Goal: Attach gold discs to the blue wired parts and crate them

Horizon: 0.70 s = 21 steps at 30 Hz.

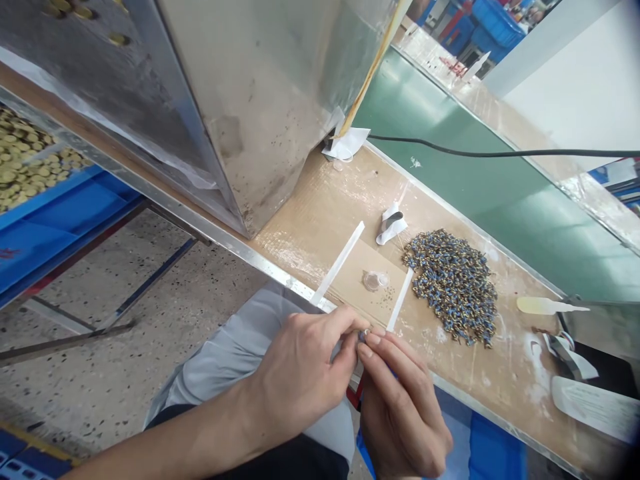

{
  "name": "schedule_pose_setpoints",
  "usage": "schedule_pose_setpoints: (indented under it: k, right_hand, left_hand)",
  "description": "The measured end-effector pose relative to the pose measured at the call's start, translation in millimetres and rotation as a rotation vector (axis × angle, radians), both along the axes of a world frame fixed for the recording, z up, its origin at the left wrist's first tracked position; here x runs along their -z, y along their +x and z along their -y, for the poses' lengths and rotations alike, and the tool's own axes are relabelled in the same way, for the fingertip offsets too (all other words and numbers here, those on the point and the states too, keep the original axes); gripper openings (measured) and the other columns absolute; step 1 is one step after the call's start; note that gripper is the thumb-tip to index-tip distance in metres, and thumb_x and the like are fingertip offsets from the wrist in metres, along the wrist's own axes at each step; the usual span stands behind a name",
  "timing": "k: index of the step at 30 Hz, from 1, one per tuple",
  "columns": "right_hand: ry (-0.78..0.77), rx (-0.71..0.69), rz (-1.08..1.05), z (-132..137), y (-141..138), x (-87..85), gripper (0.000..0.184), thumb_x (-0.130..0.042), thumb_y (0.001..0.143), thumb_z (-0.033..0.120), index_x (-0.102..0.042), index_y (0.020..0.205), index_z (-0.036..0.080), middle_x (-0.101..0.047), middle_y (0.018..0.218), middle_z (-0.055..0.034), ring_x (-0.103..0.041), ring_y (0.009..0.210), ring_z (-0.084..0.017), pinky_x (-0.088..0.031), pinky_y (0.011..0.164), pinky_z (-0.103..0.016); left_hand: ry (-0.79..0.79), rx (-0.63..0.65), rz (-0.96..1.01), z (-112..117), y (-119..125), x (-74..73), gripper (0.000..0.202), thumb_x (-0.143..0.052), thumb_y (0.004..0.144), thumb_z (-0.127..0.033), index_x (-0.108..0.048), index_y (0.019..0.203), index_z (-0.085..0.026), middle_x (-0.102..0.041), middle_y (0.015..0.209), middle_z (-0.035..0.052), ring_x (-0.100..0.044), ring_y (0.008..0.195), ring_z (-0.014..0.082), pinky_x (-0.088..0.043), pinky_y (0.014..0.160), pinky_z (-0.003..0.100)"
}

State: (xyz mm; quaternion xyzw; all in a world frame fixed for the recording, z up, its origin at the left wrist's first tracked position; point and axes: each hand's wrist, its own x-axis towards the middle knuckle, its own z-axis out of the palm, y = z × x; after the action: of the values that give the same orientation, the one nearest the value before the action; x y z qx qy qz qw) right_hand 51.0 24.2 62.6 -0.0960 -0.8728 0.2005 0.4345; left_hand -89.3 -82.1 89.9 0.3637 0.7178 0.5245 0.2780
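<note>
At the bench's front edge, my left hand (307,367) and my right hand (403,393) meet fingertip to fingertip. Both pinch a tiny blue-and-metal piece (363,336), mostly covered by the fingers, so its exact kind is unclear. Just beyond them a cardboard sheet (387,263), edged with white tape strips, bears a small clear round dish (375,281) and a scatter of tiny specks. To the right of the sheet lies a heap of small blue and brass-coloured metal pieces (453,287), similar in colour to the held one.
A large metal box-like housing (270,87) stands at the left of the bench. A yellowish dropper bottle (545,305) lies right of the heap; a folded white-and-black strip (391,223) sits behind the cardboard. A black cable (460,152) crosses the green partition (435,123). Lower left, a blue tray (60,223) holds yellowish discs.
</note>
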Motion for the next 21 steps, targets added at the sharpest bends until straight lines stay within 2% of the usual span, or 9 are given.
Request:
schedule_pose_setpoints:
  k: [2, 5, 7, 9, 12, 15, 21]
  right_hand:
    - [-0.069, 0.009, -0.009, -2.3, 3.7, -1.9, 0.051, -0.083, 0.092, -0.005, -0.084, 0.135, 0.022, -0.085, 0.128, -0.0094, -0.084, 0.114, -0.033, -0.074, 0.094, -0.050]
    - [-0.289, 0.126, 0.055, -6.7, 10.4, -6.4, 0.038, -0.078, 0.101, 0.006, -0.084, 0.133, 0.026, -0.085, 0.123, -0.0073, -0.083, 0.113, -0.028, -0.072, 0.095, -0.042]
    - [-0.455, 0.168, 0.149, -9.8, 13.2, -8.8, 0.027, -0.077, 0.105, 0.014, -0.085, 0.127, 0.029, -0.084, 0.120, -0.0051, -0.082, 0.113, -0.024, -0.070, 0.093, -0.035]
    - [-0.570, 0.119, 0.215, -12.7, 14.1, -9.9, 0.021, -0.077, 0.107, 0.018, -0.085, 0.122, 0.031, -0.084, 0.119, -0.0034, -0.081, 0.112, -0.022, -0.068, 0.093, -0.032]
    - [-0.646, 0.030, 0.223, -16.1, 14.7, -9.2, 0.023, -0.076, 0.108, 0.019, -0.085, 0.122, 0.034, -0.083, 0.117, -0.0022, -0.079, 0.108, -0.019, -0.065, 0.091, -0.029]
    - [-0.701, 0.007, 0.219, -18.6, 18.0, -8.1, 0.022, -0.077, 0.108, 0.018, -0.086, 0.120, 0.033, -0.082, 0.113, -0.0022, -0.079, 0.103, -0.018, -0.063, 0.086, -0.028]
    - [-0.798, -0.015, 0.204, -20.9, 31.5, -4.8, 0.018, -0.078, 0.108, 0.019, -0.087, 0.116, 0.032, -0.082, 0.111, -0.0023, -0.077, 0.101, -0.018, -0.061, 0.085, -0.029]
  left_hand:
    - [0.008, 0.023, -0.030, 0.3, -1.6, 1.5, 0.022, -0.062, 0.107, -0.014, -0.077, 0.117, -0.028, -0.090, 0.101, 0.0021, -0.089, 0.093, 0.0234, -0.069, 0.085, 0.030]
    - [0.000, 0.054, -0.064, 1.7, -3.3, 3.0, 0.025, -0.062, 0.109, -0.015, -0.073, 0.128, -0.027, -0.090, 0.108, 0.0016, -0.089, 0.097, 0.0225, -0.069, 0.088, 0.029]
    - [-0.013, 0.078, -0.073, 2.6, -3.0, 3.7, 0.023, -0.061, 0.111, -0.016, -0.072, 0.127, -0.027, -0.090, 0.109, 0.0007, -0.089, 0.097, 0.0213, -0.068, 0.086, 0.028]
    - [-0.017, 0.100, -0.076, 3.0, -1.7, 4.5, 0.018, -0.061, 0.112, -0.017, -0.072, 0.123, -0.027, -0.089, 0.108, 0.0000, -0.088, 0.096, 0.0203, -0.067, 0.084, 0.027]
    - [-0.017, 0.117, -0.081, 1.9, 0.5, 5.9, 0.015, -0.063, 0.111, -0.016, -0.072, 0.117, -0.026, -0.088, 0.105, -0.0018, -0.087, 0.092, 0.0189, -0.063, 0.080, 0.026]
    - [-0.006, 0.115, -0.070, -0.5, 1.9, 5.9, 0.014, -0.066, 0.109, -0.014, -0.074, 0.111, -0.025, -0.087, 0.100, -0.0049, -0.085, 0.089, 0.0161, -0.059, 0.079, 0.026]
    - [-0.002, 0.134, -0.097, -6.1, 9.8, 4.8, 0.016, -0.069, 0.103, -0.009, -0.074, 0.102, -0.024, -0.083, 0.092, -0.0075, -0.081, 0.085, 0.0115, -0.054, 0.077, 0.023]
